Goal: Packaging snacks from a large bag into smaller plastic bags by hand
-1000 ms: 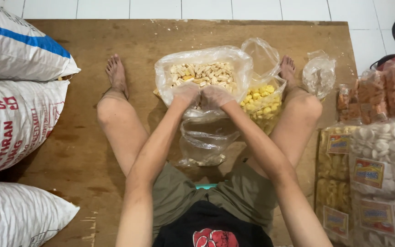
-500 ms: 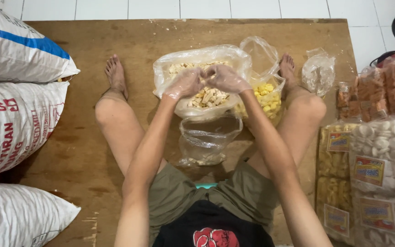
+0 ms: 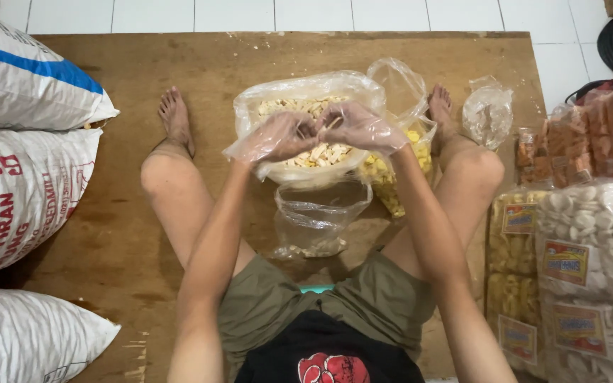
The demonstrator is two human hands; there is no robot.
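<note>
- On the wooden board (image 3: pixel 129 234), head view: person seated, legs spread, both hands raised over the big clear bag of pale crackers (image 3: pixel 306 124).
- Left hand (image 3: pixel 278 136) in a thin plastic glove, fingers curled, pinching a few pale cracker pieces above the bag's mouth.
- Right hand (image 3: pixel 355 126) also gloved, curled, fingertips touching the left hand's; looks to be gripping pieces too, exact hold hard to tell.
- Bag of yellow snacks (image 3: pixel 391 170) just beside the cracker bag, on its right, partly behind the right forearm.
- Small clear bag (image 3: pixel 317 220) between the thighs, nearly empty, a few pieces at its bottom.
- Woven sacks (image 3: pixel 23 135) stacked at left.
- Packed snack bags (image 3: pixel 576 241) at right.
</note>
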